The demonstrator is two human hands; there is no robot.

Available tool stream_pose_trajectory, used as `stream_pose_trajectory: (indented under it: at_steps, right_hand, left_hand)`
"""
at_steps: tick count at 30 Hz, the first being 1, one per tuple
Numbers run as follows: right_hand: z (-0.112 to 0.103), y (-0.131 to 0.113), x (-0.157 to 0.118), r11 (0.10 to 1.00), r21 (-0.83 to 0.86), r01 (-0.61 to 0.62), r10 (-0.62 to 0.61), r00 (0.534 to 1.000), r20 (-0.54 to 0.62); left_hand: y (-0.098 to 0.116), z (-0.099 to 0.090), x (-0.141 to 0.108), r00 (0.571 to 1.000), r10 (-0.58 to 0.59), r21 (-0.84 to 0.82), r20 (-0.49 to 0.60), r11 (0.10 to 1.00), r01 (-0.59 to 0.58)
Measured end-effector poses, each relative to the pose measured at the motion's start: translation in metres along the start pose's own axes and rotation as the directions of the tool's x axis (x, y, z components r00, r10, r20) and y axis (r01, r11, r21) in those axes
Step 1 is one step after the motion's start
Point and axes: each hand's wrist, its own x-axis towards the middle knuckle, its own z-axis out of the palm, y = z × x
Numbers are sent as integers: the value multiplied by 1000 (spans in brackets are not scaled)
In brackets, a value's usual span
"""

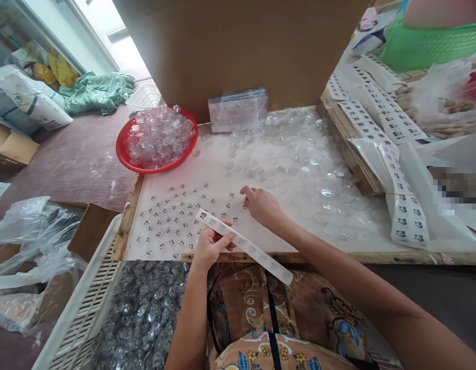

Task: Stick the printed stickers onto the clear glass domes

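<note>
White sticker strip (257, 256) slants over front edge of table (396, 258); L hand (211, 246) pinches it twd far end. Prob. v. light, bendy, creases easily; hold by edges. R hand (264, 208) over table, fingers curled; can't tell if holding anything.

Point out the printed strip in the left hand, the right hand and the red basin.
Printed strip (250, 249): head view, middle of its length.
Right hand (264, 206): head view, back of the hand.
Red basin (123, 146): head view, its left wall.
</note>
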Motion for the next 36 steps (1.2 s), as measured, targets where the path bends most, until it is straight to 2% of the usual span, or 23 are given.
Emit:
stream_pose_trajectory:
  at_steps: [3, 5, 7, 11, 16, 18, 20, 22, 24, 28, 32, 36]
  right_hand:
    - [-3, -23, -2, 978, 182, 103, -89, 992, -85]
    - [-3, -44, -4, 913, 372, 165, -141, 986, -89]
    - [-1, -64, -5, 851, 485, 200, -190, 979, -70]
    - [8, -85, -3, 852, 462, 247, -230, 969, -93]
    - [14, -89, -13, 890, 301, 343, -291, 934, -205]
    - [10, -90, -20, 851, 319, 417, -344, 902, -259]
    - [2, -88, -24, 777, 426, 464, -366, 883, -294]
    - [-11, -79, -23, 711, 537, 454, -324, 890, -322]
    - [-24, -62, -18, 696, 598, 397, -216, 910, -354]
    - [-40, -12, -10, 736, 642, 213, 32, 937, -347]
    - [-43, 32, -18, 788, 613, 58, 162, 941, -297]
    - [-45, 60, -26, 804, 593, -49, 275, 914, -298]
  left_hand:
    - [1, 2, 1, 1000, -1, -8, -16, 1000, 1]
    - [2, 3, 2, 1000, -5, -8, -26, 1000, 5]
    - [3, 3, 2, 1000, -14, 9, -18, 1000, 14]
    - [1, 1, 0, 1000, 23, 16, -4, 1000, -23]
    - [-3, 2, 1, 998, 56, -34, 5, 998, -56]
    - [-4, 2, 0, 998, 70, -36, 1, 997, -69]
    - [-4, 1, 0, 997, 78, -8, 9, 997, -78]
    - [-4, 1, -1, 997, 80, -7, 17, 997, -80]
    - [-5, 0, -2, 997, 72, -44, 18, 996, -72]
    - [-8, -1, -2, 999, 43, -78, 14, 996, -41]
    - [-9, -1, -2, 999, 39, -81, 30, 996, -36]
    - [-6, -2, -4, 1000, 25, -99, 18, 995, -23]
